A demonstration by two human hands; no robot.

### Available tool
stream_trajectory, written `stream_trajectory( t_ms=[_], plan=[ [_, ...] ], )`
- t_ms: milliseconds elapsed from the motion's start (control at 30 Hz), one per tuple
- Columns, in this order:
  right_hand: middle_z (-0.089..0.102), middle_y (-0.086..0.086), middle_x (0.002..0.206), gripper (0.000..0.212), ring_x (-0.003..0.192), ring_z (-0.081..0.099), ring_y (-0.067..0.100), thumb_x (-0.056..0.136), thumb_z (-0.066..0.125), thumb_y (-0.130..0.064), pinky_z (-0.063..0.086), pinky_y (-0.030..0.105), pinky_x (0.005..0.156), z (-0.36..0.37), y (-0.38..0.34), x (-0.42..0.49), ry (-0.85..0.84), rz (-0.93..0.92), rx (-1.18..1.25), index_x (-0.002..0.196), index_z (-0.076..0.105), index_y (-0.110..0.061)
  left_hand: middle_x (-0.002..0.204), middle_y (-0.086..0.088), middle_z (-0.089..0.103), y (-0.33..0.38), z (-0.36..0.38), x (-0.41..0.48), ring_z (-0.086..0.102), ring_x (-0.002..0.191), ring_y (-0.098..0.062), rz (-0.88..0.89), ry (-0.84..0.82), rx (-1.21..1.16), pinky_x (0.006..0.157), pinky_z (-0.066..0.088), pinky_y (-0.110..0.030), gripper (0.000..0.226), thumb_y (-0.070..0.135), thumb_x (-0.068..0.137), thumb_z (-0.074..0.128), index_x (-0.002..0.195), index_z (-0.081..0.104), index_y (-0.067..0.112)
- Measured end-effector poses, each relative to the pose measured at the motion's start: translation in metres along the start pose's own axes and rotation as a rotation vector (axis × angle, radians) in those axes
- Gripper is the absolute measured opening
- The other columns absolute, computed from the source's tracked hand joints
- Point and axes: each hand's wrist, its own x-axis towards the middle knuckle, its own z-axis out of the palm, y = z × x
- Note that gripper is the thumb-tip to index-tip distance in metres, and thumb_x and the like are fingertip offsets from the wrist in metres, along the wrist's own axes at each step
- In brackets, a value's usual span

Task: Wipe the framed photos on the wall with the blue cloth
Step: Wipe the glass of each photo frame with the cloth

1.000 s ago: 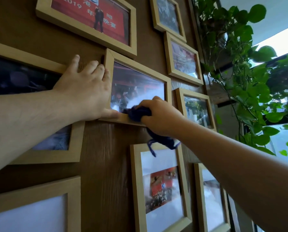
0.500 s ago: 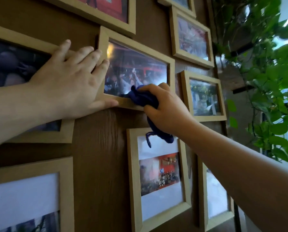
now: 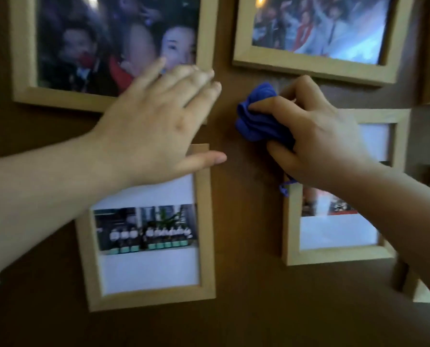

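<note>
Four framed photos fill your view, and at this moment the cloth is on none of them — you look to be between frames. Your right hand [image 3: 319, 136] has the blue cloth [image 3: 259, 116] bunched in a closed grip, thumb under and fingers over, a loose tail hanging below the palm; the wad sits over bare brown wall [image 3: 246, 309], just below the upper right frame [image 3: 309, 68] and beside the top left corner of the lower right frame [image 3: 334, 256]. Your left hand [image 3: 156, 126] is spread flat and holds nothing, its fingers lying over the bottom right corner of the upper left frame [image 3: 24, 71], its thumb across the top edge of the lower left frame [image 3: 206, 234]. Whether the palm presses on the wall cannot be told from the blur. The next move, as I judge it, is to pick a frame — the lower right is nearest the cloth — steady it with your free hand, and lay the cloth flat on the glass before stroking.
</note>
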Motion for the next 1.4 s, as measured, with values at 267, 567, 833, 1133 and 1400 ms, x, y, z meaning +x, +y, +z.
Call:
stream_trajectory(
  t_ms=[267, 567, 833, 1133, 1400],
  plan=[
    [0.052, 0.021, 0.107, 0.046, 0.071, 0.052, 0.032, 0.078, 0.061, -0.026, 0.034, 0.030, 0.047, 0.011, -0.064, 0.011, -0.021, -0.051, -0.099, 0.123, 0.057, -0.013, 0.151, -0.019, 0.032, -0.029, -0.002, -0.049, 0.026, 0.140, -0.033, 0.072, -0.018, 0.103, 0.115, 0.018, -0.053, 0.091, 0.072, 0.084, 0.023, 0.144, 0.028, 0.003],
    [0.048, 0.015, 0.111, 0.048, 0.066, 0.048, 0.024, 0.080, 0.055, -0.028, 0.046, 0.037, 0.048, 0.014, -0.149, 0.011, -0.032, 0.108, -0.115, 0.126, 0.050, -0.017, 0.148, -0.021, 0.036, -0.096, -0.004, -0.114, 0.030, 0.138, -0.035, 0.191, 0.047, 0.046, 0.113, 0.021, -0.054, 0.094, 0.074, 0.081, 0.032, 0.141, 0.032, 0.002],
    [0.047, 0.007, 0.111, 0.049, 0.067, 0.048, 0.017, 0.079, 0.060, -0.025, 0.038, 0.025, 0.050, 0.037, -0.217, 0.008, -0.070, 0.299, -0.123, 0.126, 0.046, -0.024, 0.154, -0.016, 0.028, -0.122, 0.016, -0.155, 0.019, 0.143, -0.033, 0.119, -0.045, -0.043, 0.116, 0.010, -0.057, 0.106, 0.083, 0.074, 0.029, 0.147, 0.020, 0.006],
    [0.047, 0.008, 0.114, 0.050, 0.068, 0.050, 0.018, 0.080, 0.064, -0.027, 0.046, 0.030, 0.047, 0.071, -0.249, 0.014, -0.149, 0.360, -0.128, 0.126, 0.045, -0.027, 0.158, -0.015, 0.016, -0.114, 0.049, -0.145, 0.004, 0.145, -0.032, -0.035, -0.026, -0.222, 0.113, 0.001, -0.062, 0.109, 0.082, 0.067, 0.046, 0.147, 0.001, 0.024],
    [0.050, 0.018, 0.116, 0.059, 0.082, 0.057, 0.031, 0.079, 0.066, -0.023, 0.042, 0.030, 0.047, 0.078, -0.231, 0.005, -0.244, 0.183, -0.257, 0.134, 0.044, -0.021, 0.158, -0.014, 0.014, -0.107, 0.064, -0.141, 0.000, 0.143, -0.039, 0.015, 0.001, -0.169, 0.110, 0.002, -0.066, 0.106, 0.079, 0.066, 0.053, 0.148, 0.005, 0.032]
  ],
)
